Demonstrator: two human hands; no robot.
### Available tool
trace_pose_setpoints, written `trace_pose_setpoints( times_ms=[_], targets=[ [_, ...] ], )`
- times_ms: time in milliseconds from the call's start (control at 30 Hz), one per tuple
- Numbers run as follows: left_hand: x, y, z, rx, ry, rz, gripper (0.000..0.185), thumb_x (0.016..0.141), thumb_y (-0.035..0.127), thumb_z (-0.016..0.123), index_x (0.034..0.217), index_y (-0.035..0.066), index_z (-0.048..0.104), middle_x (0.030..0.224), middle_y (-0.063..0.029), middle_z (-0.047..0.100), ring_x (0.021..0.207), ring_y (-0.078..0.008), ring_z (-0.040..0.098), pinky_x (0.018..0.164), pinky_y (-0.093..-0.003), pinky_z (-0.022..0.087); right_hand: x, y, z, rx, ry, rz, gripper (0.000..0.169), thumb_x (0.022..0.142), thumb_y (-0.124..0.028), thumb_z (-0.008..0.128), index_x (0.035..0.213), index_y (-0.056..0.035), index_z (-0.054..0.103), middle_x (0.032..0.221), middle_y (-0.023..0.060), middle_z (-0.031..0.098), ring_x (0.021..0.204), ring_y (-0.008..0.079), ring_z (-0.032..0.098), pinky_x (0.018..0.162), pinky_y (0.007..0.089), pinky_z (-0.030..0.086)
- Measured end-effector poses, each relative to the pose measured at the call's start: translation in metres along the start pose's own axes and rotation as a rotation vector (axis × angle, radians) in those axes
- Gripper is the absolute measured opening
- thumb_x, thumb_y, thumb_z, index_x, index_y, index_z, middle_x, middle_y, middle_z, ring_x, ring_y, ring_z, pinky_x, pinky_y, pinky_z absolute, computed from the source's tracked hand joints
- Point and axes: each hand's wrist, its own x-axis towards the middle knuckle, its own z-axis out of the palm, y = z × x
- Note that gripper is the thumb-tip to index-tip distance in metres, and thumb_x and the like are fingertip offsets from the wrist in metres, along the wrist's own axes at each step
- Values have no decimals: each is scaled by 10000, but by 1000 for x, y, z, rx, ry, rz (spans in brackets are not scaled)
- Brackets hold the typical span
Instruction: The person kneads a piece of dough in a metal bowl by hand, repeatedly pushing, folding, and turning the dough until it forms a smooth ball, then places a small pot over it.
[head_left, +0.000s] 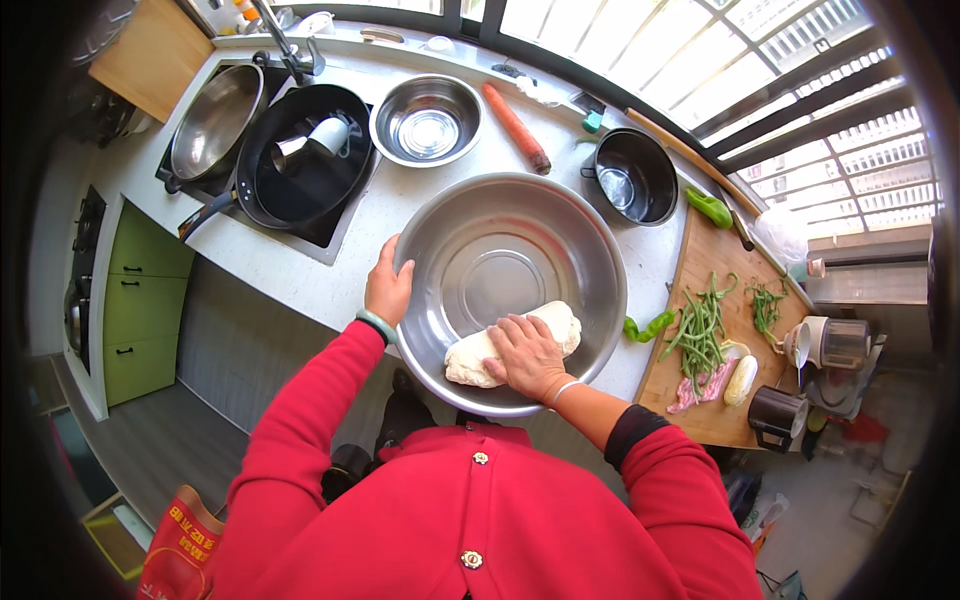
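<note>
A thick roll of pale dough (466, 361) lies in the near part of a large stainless steel basin (499, 217), which reaches over the counter's front edge. My right hand (527, 354) presses on the top of the dough, fingers spread a little over it. At the basin's left rim is my left hand (388, 285), holding the rim with the thumb on the inner side and the fingers outside. Part of the dough is hidden beneath my right hand.
Behind the basin stand a smaller steel bowl (427, 120), a carrot (516, 127) and a dark pot (636, 176). A black frying pan (307, 191) sits to the left. On the right, a wooden cutting board (679, 281) bears green beans (699, 330), sliced meat (701, 386) and a knife (741, 229).
</note>
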Motion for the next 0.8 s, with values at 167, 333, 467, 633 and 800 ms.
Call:
trace_pose_setpoints(
  times_ms=[167,333,467,633,800],
  targets=[
    [-4,12,-5,-70,-66,-128,435,889,63,501,1306,8,391,1139,-227,574,1020,-326,584,883,-356,446,19,14,28,80,29,50,388,754,-327,588,1050,-76,615,1100,90,588,1096,238,523,985,398,349],
    [1,17,-10,-73,-129,-165,414,911,60,478,1305,16,359,1156,-174,543,1052,-264,549,907,-329,422,75,28,41,142,194,92,127,725,-238,585,698,-115,571,729,29,547,767,207,547,764,353,404],
    [5,17,-11,-132,-164,-221,406,905,47,487,1292,18,368,1130,-145,550,1014,-210,548,884,-313,429,101,38,48,166,125,144,133,744,-235,577,688,-114,575,726,44,555,762,217,539,773,359,402],
    [9,22,-9,-180,-167,-246,423,884,46,531,1279,19,380,1129,-135,550,1013,-197,545,884,-307,429,126,50,51,175,121,141,132,769,-220,557,713,-111,605,724,47,567,772,225,538,769,367,406],
    [5,21,-8,-168,-158,-225,417,883,55,544,1269,8,393,1130,-131,548,1021,-194,538,890,-304,425,144,55,59,220,107,152,173,802,-218,533,686,-105,594,706,80,591,742,258,566,727,391,435]
  ],
)
